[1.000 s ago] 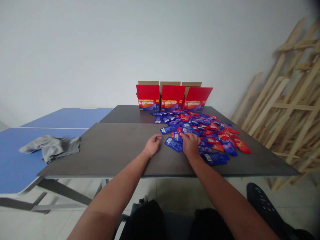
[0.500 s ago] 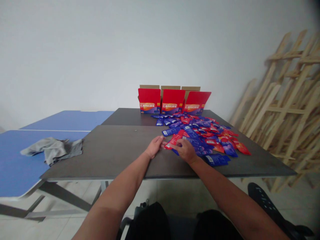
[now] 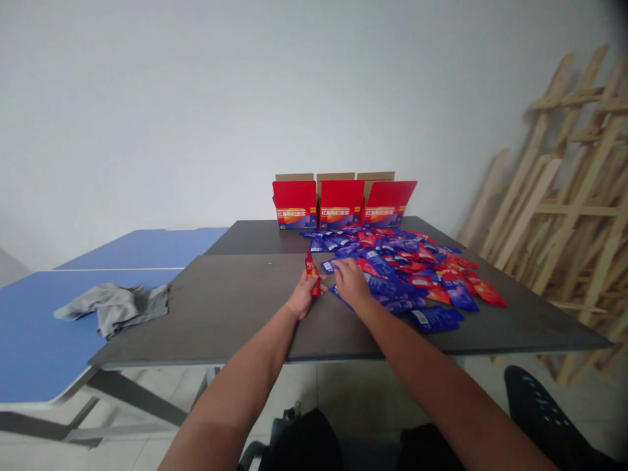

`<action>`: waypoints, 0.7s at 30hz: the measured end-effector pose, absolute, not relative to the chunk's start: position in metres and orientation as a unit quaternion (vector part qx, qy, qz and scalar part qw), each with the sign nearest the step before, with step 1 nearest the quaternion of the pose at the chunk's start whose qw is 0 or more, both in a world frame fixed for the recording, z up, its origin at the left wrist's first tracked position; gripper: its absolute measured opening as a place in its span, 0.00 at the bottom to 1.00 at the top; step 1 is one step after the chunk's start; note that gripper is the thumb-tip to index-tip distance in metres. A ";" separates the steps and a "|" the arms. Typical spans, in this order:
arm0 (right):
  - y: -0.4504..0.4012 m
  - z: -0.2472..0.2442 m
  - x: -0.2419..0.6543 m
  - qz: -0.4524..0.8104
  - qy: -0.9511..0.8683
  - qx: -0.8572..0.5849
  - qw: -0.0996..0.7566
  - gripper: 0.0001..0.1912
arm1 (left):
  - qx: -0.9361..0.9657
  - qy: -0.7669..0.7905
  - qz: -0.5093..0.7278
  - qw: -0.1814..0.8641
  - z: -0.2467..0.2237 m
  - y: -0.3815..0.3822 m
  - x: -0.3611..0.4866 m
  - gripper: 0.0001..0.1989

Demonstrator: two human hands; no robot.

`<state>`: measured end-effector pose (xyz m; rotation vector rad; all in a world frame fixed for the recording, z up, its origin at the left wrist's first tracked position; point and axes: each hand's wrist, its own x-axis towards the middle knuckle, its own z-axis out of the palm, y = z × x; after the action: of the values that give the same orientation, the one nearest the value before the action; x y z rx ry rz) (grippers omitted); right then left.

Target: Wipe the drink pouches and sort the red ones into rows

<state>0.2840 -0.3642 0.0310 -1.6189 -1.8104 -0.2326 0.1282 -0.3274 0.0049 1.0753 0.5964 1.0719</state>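
Observation:
My left hand is closed around a red sachet, which stands upright over the dark table. My right hand hovers at the near left edge of a heap of sachets, its fingers slightly apart and nothing visible in them. Beneath and beside it lie blue sachets; whether the fingertips touch one is hard to see. The heap mixes blue and red sachets and spreads over the right half of the table.
Three open red cartons stand in a row at the back of the dark table. A grey cloth lies at left, across the blue table. Wooden frames lean on the wall at right.
The red sachet, earlier held flat near both hands, is now upright in my left hand. My right hand has let go of it and shifted slightly left. The view has tilted a little.

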 end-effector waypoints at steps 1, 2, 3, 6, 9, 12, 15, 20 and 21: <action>-0.360 0.037 0.296 -0.097 -0.660 -0.674 0.318 0.19 | 0.473 0.268 0.479 0.689 0.005 -0.327 0.128 0.29; -0.356 0.042 0.309 -0.101 -0.629 -0.717 0.283 0.18 | 0.468 0.270 0.480 0.692 0.004 -0.326 0.129 0.29; -0.351 0.046 0.320 -0.098 -0.612 -0.747 0.240 0.19 | 0.464 0.272 0.481 0.693 0.004 -0.325 0.129 0.29; -0.337 0.054 0.343 -0.067 -0.597 -0.790 0.125 0.25 | 0.459 0.278 0.485 0.691 0.004 -0.325 0.129 0.28; -0.325 0.058 0.347 -0.048 -0.583 -0.808 0.070 0.30 | 0.466 0.281 0.482 0.687 0.004 -0.325 0.129 0.28; -0.314 0.063 0.344 -0.046 -0.573 -0.817 0.034 0.26 | 0.474 0.281 0.482 0.682 0.004 -0.325 0.130 0.28; -0.308 0.068 0.343 -0.057 -0.593 -0.803 0.005 0.20 | 0.476 0.282 0.483 0.679 0.003 -0.325 0.131 0.29; -0.309 0.072 0.341 -0.074 -0.623 -0.779 0.003 0.19 | 0.480 0.279 0.484 0.676 0.003 -0.326 0.132 0.28; -0.310 0.072 0.339 -0.078 -0.631 -0.772 0.005 0.19 | 0.481 0.278 0.485 0.675 0.003 -0.326 0.133 0.27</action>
<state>0.3393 -0.3098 0.0718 -2.4172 -1.9744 -0.2451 0.1325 -0.3263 0.0032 1.0825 0.6260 1.0915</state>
